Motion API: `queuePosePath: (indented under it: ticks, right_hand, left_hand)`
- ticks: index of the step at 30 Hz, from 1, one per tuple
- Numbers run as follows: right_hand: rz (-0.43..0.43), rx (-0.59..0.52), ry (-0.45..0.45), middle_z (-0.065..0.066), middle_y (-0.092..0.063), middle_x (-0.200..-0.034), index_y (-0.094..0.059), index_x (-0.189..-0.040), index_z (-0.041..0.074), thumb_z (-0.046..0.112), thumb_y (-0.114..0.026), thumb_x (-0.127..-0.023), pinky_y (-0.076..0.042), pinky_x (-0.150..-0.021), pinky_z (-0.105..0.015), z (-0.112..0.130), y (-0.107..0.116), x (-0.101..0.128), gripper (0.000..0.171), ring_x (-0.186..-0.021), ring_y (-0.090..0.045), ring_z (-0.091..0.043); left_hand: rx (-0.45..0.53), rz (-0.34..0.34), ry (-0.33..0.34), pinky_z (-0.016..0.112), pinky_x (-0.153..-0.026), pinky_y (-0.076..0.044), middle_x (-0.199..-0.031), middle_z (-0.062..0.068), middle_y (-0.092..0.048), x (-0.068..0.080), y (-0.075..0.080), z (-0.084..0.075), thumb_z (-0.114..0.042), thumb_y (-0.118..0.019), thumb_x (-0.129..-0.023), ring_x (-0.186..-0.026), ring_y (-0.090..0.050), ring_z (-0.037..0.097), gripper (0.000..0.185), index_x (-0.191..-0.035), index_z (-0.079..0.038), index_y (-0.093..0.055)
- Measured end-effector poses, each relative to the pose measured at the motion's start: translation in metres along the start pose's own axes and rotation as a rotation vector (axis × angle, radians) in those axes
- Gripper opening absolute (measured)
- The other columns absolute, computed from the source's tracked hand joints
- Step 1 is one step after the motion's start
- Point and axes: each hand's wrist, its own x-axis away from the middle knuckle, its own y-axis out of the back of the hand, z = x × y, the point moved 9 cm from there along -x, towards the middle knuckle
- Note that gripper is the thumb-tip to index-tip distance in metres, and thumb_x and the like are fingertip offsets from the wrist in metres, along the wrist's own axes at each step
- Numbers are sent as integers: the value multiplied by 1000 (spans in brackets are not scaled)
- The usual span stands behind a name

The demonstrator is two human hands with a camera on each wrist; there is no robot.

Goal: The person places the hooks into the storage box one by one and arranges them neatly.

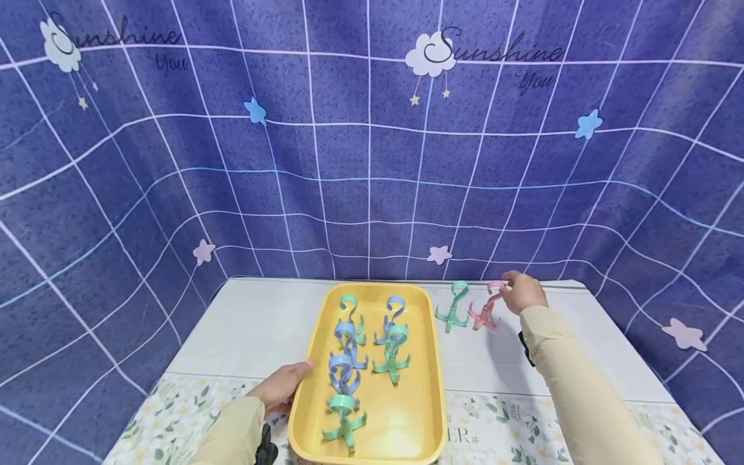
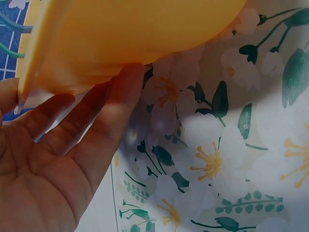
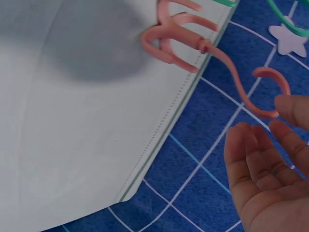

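My right hand (image 1: 524, 294) pinches the curved top of a pink multi-prong hanger hook (image 1: 485, 313) between thumb and index finger. In the right wrist view the pink hook's prongs point back over the white surface and its tip is at the fingertips. Just left of it, a green hook (image 1: 452, 311) stands on the white surface. My left hand (image 1: 281, 385) grips the left side of a yellow tray (image 1: 438, 413), thumb at the rim and fingers under the wall (image 2: 120, 43). Blue hooks (image 1: 341, 371) and green hooks (image 1: 392, 361) sit upright in two columns inside the tray.
A white table covering (image 1: 250, 329) has a floral front part (image 1: 174, 413). Behind and at both sides hangs a dark blue curtain (image 1: 360, 161) with a white grid, stars and clouds; it meets the table's back edge near my right hand.
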Motion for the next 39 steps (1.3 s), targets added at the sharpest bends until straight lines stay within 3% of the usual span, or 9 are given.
queuePosePath:
  ticks: [9, 18, 39]
  right_hand:
    - [-69, -1, 49, -29, -68, -114, -63, -120, -11, 7, -61, -93, -48, -92, -59, -5, -7, 0, 32, -108, -60, -53]
    - [-126, -93, 91, -26, -71, -110, -66, -118, -9, 9, -61, -97, -49, -87, -58, -9, -8, 5, 27, -98, -68, -45]
    - [-133, -174, 95, -26, -71, -111, -67, -119, -7, 13, -65, -100, -50, -88, -58, -13, 2, 18, 28, -98, -70, -44]
  left_hand:
    - [-12, -10, 0, 42, -72, -59, -95, 11, -68, -3, 2, 0, -37, -32, -112, -82, -68, 23, 55, -138, 8, -52]
    - [-26, -13, -23, 43, -72, -60, -96, 11, -68, -3, 0, -3, -39, -32, -112, -83, -68, 23, 58, -139, 10, -50]
    - [-25, -12, -19, 43, -72, -60, -96, 11, -69, -2, 0, -1, -37, -32, -112, -84, -69, 24, 57, -139, 10, -50]
